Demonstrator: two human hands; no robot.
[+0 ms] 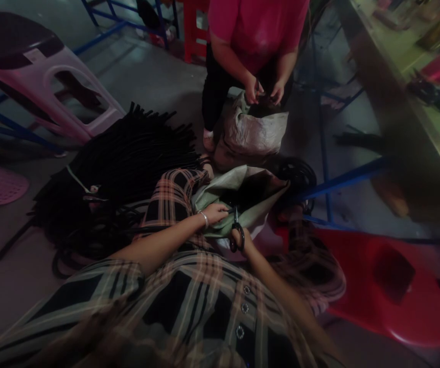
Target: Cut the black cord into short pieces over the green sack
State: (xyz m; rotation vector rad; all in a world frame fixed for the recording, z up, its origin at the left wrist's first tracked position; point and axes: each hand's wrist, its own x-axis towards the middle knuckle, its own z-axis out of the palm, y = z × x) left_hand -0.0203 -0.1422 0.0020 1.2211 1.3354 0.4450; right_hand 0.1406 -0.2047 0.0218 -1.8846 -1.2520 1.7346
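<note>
My right hand (246, 241) grips a pair of black-handled scissors (236, 228), their metal blades pointing up and away from me. Just left of the blades, my left hand (215, 213) is closed, with a bracelet at its wrist. A short dark strip (230, 210) shows at its fingertips; the dim light hides its exact shape. Both hands are over the near rim of an open pale woven sack (220, 190) between my knees. The inside of the sack is dark, so its contents cannot be made out.
A large tied bundle of black strips (128, 153) lies on the floor to my left, by a pink-and-dark stool (77, 76). Opposite, a person in a pink top (258, 30) works over another sack (258, 135). A red stool (357, 271) and a table edge (403, 97) are at right.
</note>
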